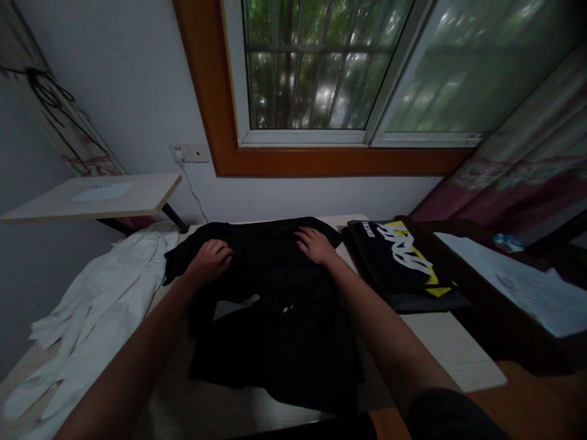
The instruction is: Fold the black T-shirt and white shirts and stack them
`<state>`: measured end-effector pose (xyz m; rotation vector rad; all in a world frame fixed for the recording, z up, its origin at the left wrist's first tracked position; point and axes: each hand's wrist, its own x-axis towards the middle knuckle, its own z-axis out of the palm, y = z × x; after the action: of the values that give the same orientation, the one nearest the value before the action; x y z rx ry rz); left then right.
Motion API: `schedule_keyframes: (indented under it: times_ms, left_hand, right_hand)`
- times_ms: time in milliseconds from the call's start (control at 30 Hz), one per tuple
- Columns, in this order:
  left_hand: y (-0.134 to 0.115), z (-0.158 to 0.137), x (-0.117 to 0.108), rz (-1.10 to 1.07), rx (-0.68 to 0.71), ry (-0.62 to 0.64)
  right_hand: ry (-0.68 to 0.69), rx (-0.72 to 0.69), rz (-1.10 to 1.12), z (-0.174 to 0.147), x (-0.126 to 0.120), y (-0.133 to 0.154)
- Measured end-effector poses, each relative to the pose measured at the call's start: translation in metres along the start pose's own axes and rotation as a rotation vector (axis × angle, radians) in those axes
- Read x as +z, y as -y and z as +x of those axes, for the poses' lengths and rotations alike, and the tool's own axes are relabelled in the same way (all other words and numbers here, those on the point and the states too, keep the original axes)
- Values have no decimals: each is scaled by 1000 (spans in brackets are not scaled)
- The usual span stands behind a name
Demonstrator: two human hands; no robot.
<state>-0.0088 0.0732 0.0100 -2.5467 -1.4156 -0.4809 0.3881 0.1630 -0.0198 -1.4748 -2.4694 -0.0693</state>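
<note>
A black garment [275, 269], seemingly a shirt, lies spread out on the light wooden table [270, 415]. My left hand [211, 260] rests on its upper left part, fingers slightly bent and lying on the cloth. On the upper right part lies my right hand [315, 245], palm down with its fingers apart. A small white tag shows at the middle of the garment. To its left, a gap in the black cloth lets a pale patch through. The lower edge hangs unevenly across the table top.
White clothing [105, 281] is heaped on the left, beneath a raised shelf [92, 194]. A folded black garment with white and yellow print [394, 256] lies at the right, near a paper sheet [518, 281]. Behind the table are a wall socket [188, 153] with a cable and a window [321, 67].
</note>
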Motion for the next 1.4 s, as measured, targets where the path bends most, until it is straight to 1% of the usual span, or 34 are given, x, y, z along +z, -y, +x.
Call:
schedule_keyframes:
  times_ms: [67,133,200,267,367,433,467,533,600,633,667,700,733,767,833,900,933,967,1000,1067,1167,1267,1400]
  left_hand:
    - [-21,-4,-7,-81,86,16]
    - [-44,-11,-15,-196,208,65]
    - [-64,-18,-23,-282,249,117]
    - [-77,-26,-31,-369,264,238]
    - [-85,-38,-40,-516,212,393]
    - [-85,-46,-45,-602,169,486]
    - [-84,-50,-48,-642,148,554]
    - [-83,-57,-52,-736,76,740]
    - [-82,-62,-57,-862,-38,953]
    - [-82,-62,-60,-921,-98,1036]
    - [-82,-61,-62,-963,-145,1084]
    - [-82,-59,-63,-981,-173,1086]
    - [-82,-56,-64,-975,-182,1036]
    - [-81,-52,-63,-948,-178,929]
    - [-79,-43,-58,-853,-153,625]
    - [-77,-35,-47,-726,-133,338]
    - [-76,-32,-40,-652,-123,236]
    - [-77,-31,-32,-575,-109,168]
    - [-77,-31,-24,-498,-92,125]
    - [-81,-33,-10,-354,-52,99]
    - [-91,-41,2,-196,0,126]
    - [-103,-50,1,-138,45,171]
    - [-115,-62,-12,-140,79,203]
  right_hand:
    - [-5,7,5,0,0,0]
    - [1,11,8,-1,0,0]
    - [4,11,11,-1,-1,0]
    - [-1,8,10,-1,-2,0]
    - [-6,10,6,-1,-3,1]
    - [-1,12,6,-2,-3,1]
    - [1,12,7,-2,-4,2]
    - [5,12,8,-2,-4,2]
    - [3,15,8,-2,-4,2]
    - [0,17,8,-2,-4,3]
    - [-3,18,8,-2,-4,3]
    - [-4,19,7,-2,-4,3]
    - [-2,18,5,-2,-5,4]
    - [2,17,3,-3,-5,4]
    - [8,15,-3,-4,-6,5]
    - [8,11,-9,-7,-7,6]
    - [6,8,-12,-8,-8,7]
    - [3,7,-15,-10,-9,7]
    - [1,5,-17,-12,-10,8]
    - [-2,0,-21,-17,-12,9]
    - [-7,-11,-37,-25,-15,12]
    - [-19,-13,-64,-36,-20,17]
    - [-23,-2,-85,-57,-29,28]
